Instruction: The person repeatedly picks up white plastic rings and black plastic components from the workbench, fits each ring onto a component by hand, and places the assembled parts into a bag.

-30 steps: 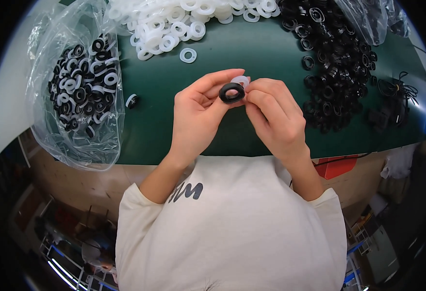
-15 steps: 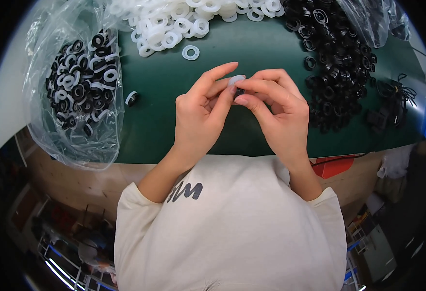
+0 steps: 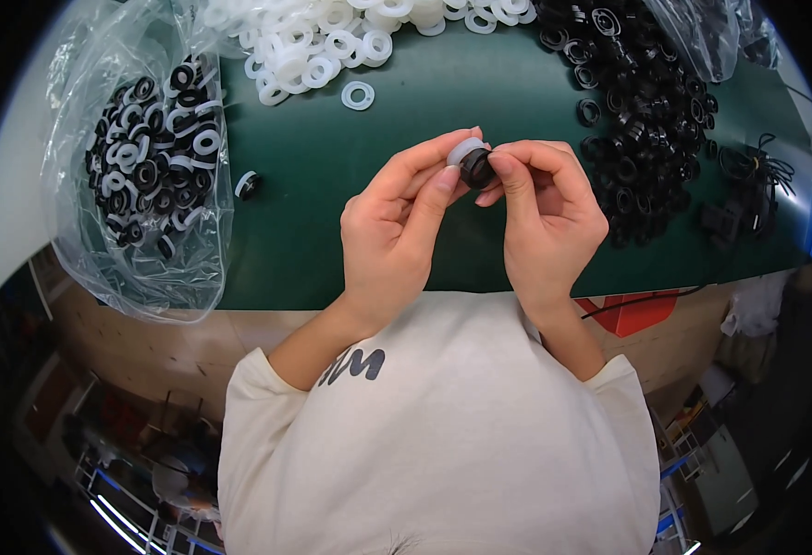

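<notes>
Over the middle of the table, my left hand (image 3: 392, 222) pinches a translucent white ring (image 3: 465, 149) between thumb and fingers. Against that ring sits a black ring (image 3: 477, 169), its round opening turned toward me. The thumb and fingers of my right hand (image 3: 549, 217) close on the black ring's right side. How far the two rings fit into each other cannot be made out. A single white ring (image 3: 357, 95) lies flat beyond my hands. To the left, one joined black-and-white ring piece (image 3: 248, 185) rests on the table.
At the left, a clear plastic bag (image 3: 179, 291) holds many black-and-white pieces. White rings (image 3: 318, 69) are heaped at the back, and black rings (image 3: 633, 139) at the right. A bundled black cable (image 3: 757, 176) lies beyond them. The green table (image 3: 286, 250) ends just before my body.
My hands have tilted the rings, so the black one now shows its opening. My left fingers have closed in from being spread, and my right hand has shifted slightly right.
</notes>
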